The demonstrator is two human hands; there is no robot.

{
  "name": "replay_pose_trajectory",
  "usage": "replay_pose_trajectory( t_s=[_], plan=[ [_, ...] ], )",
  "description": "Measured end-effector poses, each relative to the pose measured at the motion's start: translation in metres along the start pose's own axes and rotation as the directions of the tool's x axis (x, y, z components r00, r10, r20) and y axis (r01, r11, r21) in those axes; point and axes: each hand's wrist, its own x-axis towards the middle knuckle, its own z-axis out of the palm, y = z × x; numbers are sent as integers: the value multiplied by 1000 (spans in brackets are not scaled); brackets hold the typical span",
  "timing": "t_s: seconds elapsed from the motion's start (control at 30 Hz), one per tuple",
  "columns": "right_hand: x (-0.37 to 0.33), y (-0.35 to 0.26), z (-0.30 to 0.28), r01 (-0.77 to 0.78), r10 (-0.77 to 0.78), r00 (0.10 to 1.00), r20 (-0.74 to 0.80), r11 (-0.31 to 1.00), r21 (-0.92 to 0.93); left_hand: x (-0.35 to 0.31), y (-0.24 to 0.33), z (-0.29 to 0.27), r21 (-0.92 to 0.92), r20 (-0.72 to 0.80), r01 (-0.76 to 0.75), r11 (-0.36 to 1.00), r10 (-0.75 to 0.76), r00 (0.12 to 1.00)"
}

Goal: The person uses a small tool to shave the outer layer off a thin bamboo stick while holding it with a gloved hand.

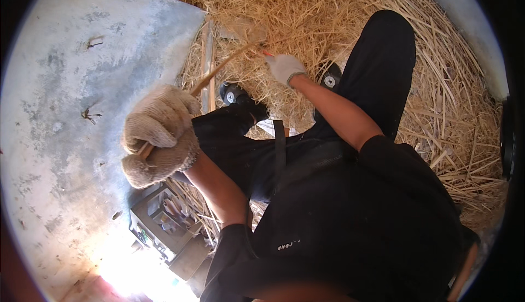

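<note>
My left hand (pixel 158 132), in a pale knitted glove, is closed around a thin brown strip (pixel 223 63), perhaps bamboo or wood. A short end of the strip pokes out below the fingers, and its long part slants up toward my right hand. In a lighter glove, my right hand (pixel 287 69) is closed at the strip's far end. A small red piece (pixel 267 53) shows at its fingertips, maybe the handle of a tool; its kind cannot be made out. Whether it touches the strip is unclear.
Straw-like strips and shavings (pixel 306 12) cover the floor ahead and at right. A weathered pale wall (pixel 82 110) rises at left, with a narrow plank (pixel 206 45) beside it. A grey box (pixel 147 209) of small items stands lower left. My dark shoes (pixel 331 77) rest among the shavings.
</note>
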Motion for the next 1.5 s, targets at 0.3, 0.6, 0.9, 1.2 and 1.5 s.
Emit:
replay_pose_trajectory(
  t_s=[0.3,0.6,0.9,1.2,1.5],
  plan=[
    [-22,-66,-51,113,-61,986,-155,927,358,0,1,-13,18,-153,-8,1000,11,988],
    [-88,-96,-81,306,-319,947,32,928,212,-12,12,-26,36,-43,13,999,-12,999],
    [-90,-107,-77,319,-343,939,-12,860,399,-3,5,-23,13,74,9,1000,-10,997],
    [-48,-50,-47,132,-135,990,40,988,76,-2,7,-18,49,-41,9,999,-7,999],
    [-97,-111,-90,249,-237,968,-86,850,464,-10,7,-25,34,-325,-32,999,42,945]
  ],
)
